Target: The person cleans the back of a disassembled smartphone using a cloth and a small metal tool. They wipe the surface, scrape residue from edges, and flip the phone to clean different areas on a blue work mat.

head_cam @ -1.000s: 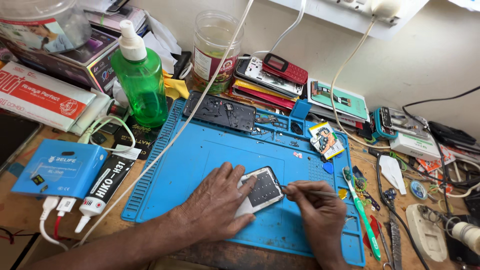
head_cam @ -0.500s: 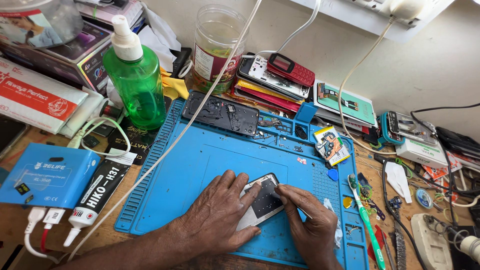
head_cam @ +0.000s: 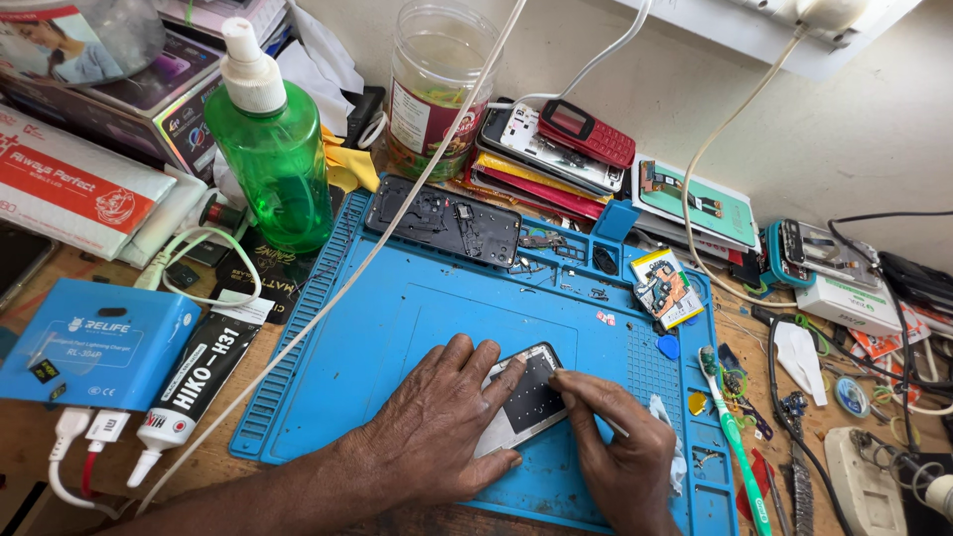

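Small phone point(head_cam: 526, 399) lying flat on the blue mat point(head_cam: 397, 337), left hand point(head_cam: 437, 427) spread flat with fingers apart pressing it down, right hand point(head_cam: 620, 457) fingers pinched together at its edge, green spray bottle point(head_cam: 268, 149) behind, white glue tube point(head_cam: 194, 382) on the tabletop point(head_cam: 30, 437)

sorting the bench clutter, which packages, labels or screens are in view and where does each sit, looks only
Red and white flat packet: far left, lying flat.
Blue box: left of the blue mat, rectangular, pale label.
Black glue tube: beside that box, white lettering.
Clear jar: behind the mat, red label band.
Red phone: on the rear stack, small grey screen.
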